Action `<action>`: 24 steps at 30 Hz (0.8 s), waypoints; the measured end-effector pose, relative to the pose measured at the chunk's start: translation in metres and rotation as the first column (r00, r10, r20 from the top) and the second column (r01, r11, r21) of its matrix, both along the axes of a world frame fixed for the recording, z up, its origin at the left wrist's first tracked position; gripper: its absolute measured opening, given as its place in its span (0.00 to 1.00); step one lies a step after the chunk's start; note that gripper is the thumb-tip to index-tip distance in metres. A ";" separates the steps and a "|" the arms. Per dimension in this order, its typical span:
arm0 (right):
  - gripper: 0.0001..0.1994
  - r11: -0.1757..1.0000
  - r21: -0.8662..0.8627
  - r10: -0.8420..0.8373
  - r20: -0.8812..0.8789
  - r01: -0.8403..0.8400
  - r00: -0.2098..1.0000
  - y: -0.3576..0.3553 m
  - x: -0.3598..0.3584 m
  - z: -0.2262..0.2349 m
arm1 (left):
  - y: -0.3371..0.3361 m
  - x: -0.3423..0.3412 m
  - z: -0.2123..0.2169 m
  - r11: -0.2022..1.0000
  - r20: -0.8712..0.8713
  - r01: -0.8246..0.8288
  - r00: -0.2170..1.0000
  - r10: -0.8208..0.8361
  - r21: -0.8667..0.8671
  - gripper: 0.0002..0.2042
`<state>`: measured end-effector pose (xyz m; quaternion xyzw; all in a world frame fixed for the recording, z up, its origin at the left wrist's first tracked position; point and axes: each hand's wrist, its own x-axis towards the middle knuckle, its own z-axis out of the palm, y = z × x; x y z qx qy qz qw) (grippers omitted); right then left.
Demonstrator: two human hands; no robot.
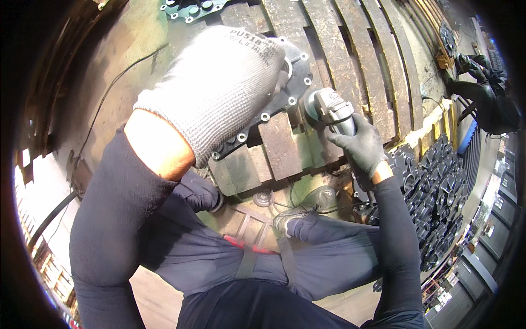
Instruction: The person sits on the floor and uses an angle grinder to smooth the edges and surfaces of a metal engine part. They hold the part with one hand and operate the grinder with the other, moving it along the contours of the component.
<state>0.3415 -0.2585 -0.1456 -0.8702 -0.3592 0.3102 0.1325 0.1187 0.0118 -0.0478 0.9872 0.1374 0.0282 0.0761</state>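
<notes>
My left hand, in a pale knit glove, reaches over a dark metal casting with shiny bolt holes around its rim. Its fingers look curled onto the casting near a round opening; the fingertips are hidden, and the glove and forearm cover much of the part. The casting lies on a worn wooden pallet. My right hand, in a dark grey glove, is wrapped round the body of an angle grinder. The grinder's disc is beside the casting's right edge; whether they touch I cannot tell.
A second dark casting lies at the far edge. Many similar parts are heaped at the right. Cables run over the floor at the left and by my shoes. Another person is at the far right.
</notes>
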 end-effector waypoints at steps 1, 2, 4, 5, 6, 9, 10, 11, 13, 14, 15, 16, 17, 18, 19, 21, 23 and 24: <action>0.36 1.000 0.004 -0.002 -0.011 0.002 1.000 0.002 0.002 0.000 | 0.001 -0.001 0.000 1.000 -0.003 -0.003 1.000 0.003 -0.004 0.18; 0.36 1.000 0.009 -0.005 -0.021 0.005 1.000 0.005 0.004 0.001 | 0.002 -0.002 0.000 1.000 -0.006 -0.006 1.000 0.006 -0.009 0.18; 0.35 1.000 0.015 -0.022 -0.040 0.022 0.999 0.006 0.007 0.002 | 0.002 0.000 -0.004 0.999 0.046 0.021 0.999 -0.019 -0.031 0.18; 0.35 0.999 0.023 -0.029 -0.050 0.030 0.998 0.006 0.008 0.002 | 0.002 0.001 -0.006 0.999 0.072 0.035 0.997 -0.032 -0.041 0.18; 0.35 0.999 0.039 -0.028 -0.066 0.030 0.997 0.010 0.008 0.003 | 0.003 -0.001 -0.005 0.999 0.052 0.029 0.998 -0.028 -0.034 0.19; 0.34 0.998 0.053 -0.040 -0.060 0.043 0.997 0.017 0.007 0.004 | 0.004 -0.002 -0.004 0.999 0.018 0.020 1.000 -0.020 -0.029 0.19; 0.34 0.998 0.044 -0.043 -0.053 0.045 0.998 0.016 0.009 0.002 | 0.004 -0.001 -0.005 0.999 0.026 0.022 0.999 -0.021 -0.038 0.19; 0.34 0.998 0.035 -0.046 -0.046 0.048 0.998 0.014 0.012 -0.001 | 0.005 0.000 -0.006 0.999 0.033 0.023 0.999 -0.022 -0.047 0.19; 0.34 0.999 0.024 -0.044 -0.046 0.045 0.998 0.016 0.015 -0.005 | 0.005 0.004 -0.006 0.998 0.002 -0.002 1.000 0.002 -0.066 0.19; 0.35 0.999 0.016 -0.043 -0.048 0.044 0.998 0.018 0.016 -0.005 | 0.005 0.005 -0.006 0.997 -0.013 -0.014 1.000 0.013 -0.075 0.19; 0.35 0.999 0.009 -0.039 -0.050 0.039 0.998 0.020 0.016 -0.005 | 0.006 0.005 -0.006 0.997 -0.009 -0.011 1.000 0.010 -0.074 0.19; 0.35 0.999 0.024 -0.029 -0.047 0.030 0.998 0.022 0.016 -0.005 | 0.007 0.003 -0.006 0.997 -0.004 -0.008 1.000 0.007 -0.073 0.19; 0.35 0.999 0.038 -0.019 -0.044 0.021 0.999 0.025 0.016 -0.006 | 0.008 0.002 -0.006 0.997 0.000 -0.004 1.000 0.004 -0.072 0.19; 0.35 0.999 0.049 -0.014 -0.040 0.016 0.999 0.025 0.017 -0.006 | 0.009 0.003 -0.008 0.998 0.006 -0.003 1.000 0.003 -0.065 0.19; 0.36 1.000 0.019 -0.014 -0.039 0.015 0.999 0.026 0.018 -0.009 | 0.011 0.005 -0.011 0.998 0.011 -0.001 1.000 0.002 -0.058 0.19; 0.36 0.999 -0.040 -0.014 -0.036 0.012 0.999 0.031 0.022 -0.015 | 0.012 0.007 -0.013 0.999 0.013 0.002 1.000 -0.001 -0.055 0.19; 0.36 0.999 -0.034 -0.008 -0.028 0.007 1.000 0.031 0.021 -0.008 | 0.012 0.008 -0.012 0.998 0.005 0.003 1.000 -0.003 -0.063 0.18; 0.36 1.000 -0.027 -0.003 -0.025 0.003 1.000 0.032 0.019 -0.005 | 0.013 0.008 -0.012 0.999 0.027 0.007 1.000 -0.005 -0.054 0.18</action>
